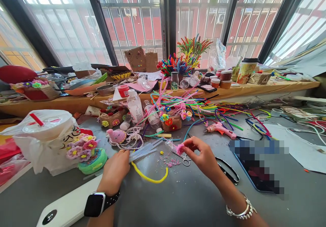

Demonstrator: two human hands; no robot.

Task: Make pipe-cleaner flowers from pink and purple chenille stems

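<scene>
My right hand (202, 155) pinches a small pink fuzzy flower (180, 149) between thumb and fingertips, above a pair of scissors (186, 161). My left hand (115, 169), with a watch (94, 205) on its wrist, rests against the near end of a bundle of clear glue sticks (145, 151). Its fingers bend down and their tips are hidden, so its grip cannot be made out. A bent yellow pipe cleaner (150, 180) lies beside that hand. Pink crumbs of fuzz (171, 162) and a small yellow bit (161, 152) lie between my hands.
Left stand a bagged drink cup (48, 126), a green crocheted piece (93, 160) and a white device (68, 199). A pink glue gun (221, 130), black-handled pliers (228, 171) and a phone (254, 167) lie right. Behind are bottles (134, 106) and piled pipe cleaners (201, 106).
</scene>
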